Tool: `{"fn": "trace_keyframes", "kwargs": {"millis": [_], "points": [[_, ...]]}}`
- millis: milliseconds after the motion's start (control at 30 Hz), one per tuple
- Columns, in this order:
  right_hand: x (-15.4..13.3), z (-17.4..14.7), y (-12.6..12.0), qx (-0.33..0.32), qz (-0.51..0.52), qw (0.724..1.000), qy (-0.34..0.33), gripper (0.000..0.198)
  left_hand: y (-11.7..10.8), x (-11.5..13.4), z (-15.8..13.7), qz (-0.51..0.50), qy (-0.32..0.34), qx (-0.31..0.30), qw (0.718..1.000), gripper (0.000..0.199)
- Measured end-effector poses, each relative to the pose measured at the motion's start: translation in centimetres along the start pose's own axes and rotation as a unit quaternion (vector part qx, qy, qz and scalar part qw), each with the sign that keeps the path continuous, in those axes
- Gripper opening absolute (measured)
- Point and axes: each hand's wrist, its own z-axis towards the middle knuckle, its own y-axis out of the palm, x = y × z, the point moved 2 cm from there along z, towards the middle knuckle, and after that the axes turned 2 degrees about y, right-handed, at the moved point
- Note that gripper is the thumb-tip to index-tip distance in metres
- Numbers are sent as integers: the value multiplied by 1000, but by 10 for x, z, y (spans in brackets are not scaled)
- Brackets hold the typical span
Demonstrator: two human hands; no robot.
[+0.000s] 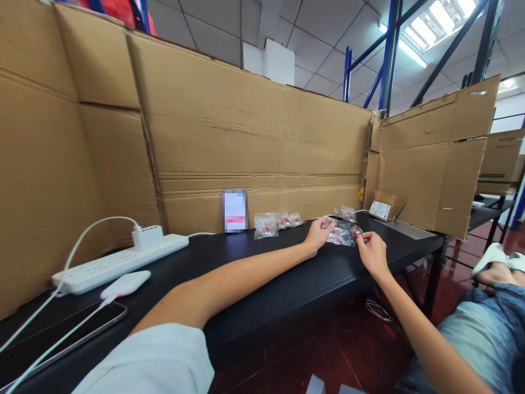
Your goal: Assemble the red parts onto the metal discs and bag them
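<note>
My left hand (319,235) is closed in a pinch at the left side of a clear plastic bag (341,237) on the black table. A bit of see-through plastic shows at its fingertips; whether it is part of that bag I cannot tell. To the right, my right hand (372,251) pinches a small round clear piece with a red part (356,232), at the bag's right edge. Behind the hands lie several small clear bags (266,225) with red bits inside, and another such bag (345,213) sits near the cardboard wall.
A phone-like screen (235,211) leans against the cardboard wall (254,131). On the left are a white power strip (123,264), a white charging device (125,284) and a dark tablet (61,339). An opened cardboard packet (385,206) lies far right. Another person's legs (471,334) show at right.
</note>
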Motion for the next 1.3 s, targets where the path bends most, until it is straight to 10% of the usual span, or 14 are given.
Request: {"fn": "trace_keyframes", "kwargs": {"millis": [733,1300], "points": [[-17,-5,-14,-110,81,990,-35,45,1,4,-10,-95,-132,-182,970,50],[-15,-6,-14,-177,108,976,-70,41,19,14,-22,-133,-125,-97,978,42]]}}
